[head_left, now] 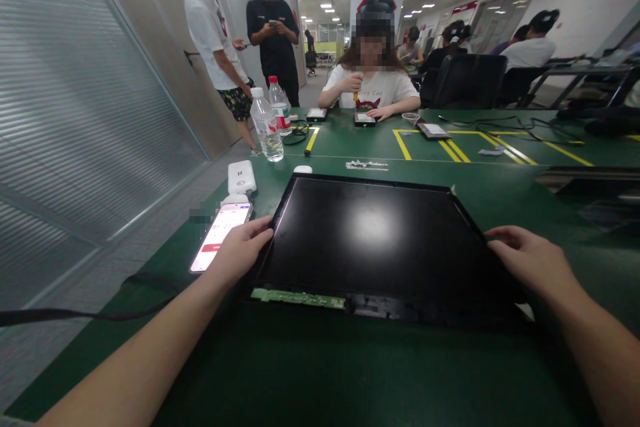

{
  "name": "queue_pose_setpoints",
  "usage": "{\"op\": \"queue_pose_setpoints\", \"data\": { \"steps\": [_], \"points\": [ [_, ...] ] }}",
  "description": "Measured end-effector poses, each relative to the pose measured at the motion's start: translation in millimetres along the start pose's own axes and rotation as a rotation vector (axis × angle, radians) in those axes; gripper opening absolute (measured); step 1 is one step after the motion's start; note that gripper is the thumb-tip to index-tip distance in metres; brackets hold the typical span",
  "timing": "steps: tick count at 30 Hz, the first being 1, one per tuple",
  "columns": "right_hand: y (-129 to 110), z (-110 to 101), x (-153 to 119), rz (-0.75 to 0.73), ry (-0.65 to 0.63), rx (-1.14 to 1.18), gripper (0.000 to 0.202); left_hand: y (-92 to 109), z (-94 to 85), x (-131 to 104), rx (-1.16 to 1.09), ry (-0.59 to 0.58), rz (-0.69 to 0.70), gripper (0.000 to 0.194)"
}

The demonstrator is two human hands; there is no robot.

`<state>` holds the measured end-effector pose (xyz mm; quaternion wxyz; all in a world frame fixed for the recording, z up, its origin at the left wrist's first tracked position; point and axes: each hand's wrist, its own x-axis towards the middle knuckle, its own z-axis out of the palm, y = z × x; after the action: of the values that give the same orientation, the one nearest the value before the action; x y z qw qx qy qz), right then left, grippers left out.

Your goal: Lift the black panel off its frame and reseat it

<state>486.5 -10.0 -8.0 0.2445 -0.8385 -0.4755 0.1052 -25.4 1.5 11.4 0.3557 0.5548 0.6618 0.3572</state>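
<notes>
A black LCD screen panel lies face up in front of me, with ceiling light reflected in its middle. Along its near edge on the left runs a strip of green circuit board. My left hand grips the panel's left edge, thumb on top and the other fingers partly hidden. On the opposite side, my right hand is closed on the right edge. Whether the near edge rests on the table or is slightly raised, I cannot tell.
Left of the panel are a lit phone, a white device and water bottles. Opposite sits a person working on a small drive-like box. Cables and yellow tape lines cross the green table.
</notes>
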Motion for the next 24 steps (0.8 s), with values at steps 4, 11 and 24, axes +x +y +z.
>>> {"op": "queue_pose_setpoints", "data": {
  "steps": [4, 11, 24],
  "points": [
    [7, 6, 2, -0.077, 0.004, -0.034, 0.029, 9, 5.5, -4, -0.341, 0.049, -0.230, 0.032],
    [9, 7, 2, -0.088, 0.026, -0.039, 0.035, 14, 10.5, -3, -0.558, 0.100, -0.373, 0.050],
    [0, 3, 0, -0.039, -0.060, -0.140, 0.054, 16, 15.5, -5, -0.752, -0.010, -0.426, 0.062]
  ]
}}
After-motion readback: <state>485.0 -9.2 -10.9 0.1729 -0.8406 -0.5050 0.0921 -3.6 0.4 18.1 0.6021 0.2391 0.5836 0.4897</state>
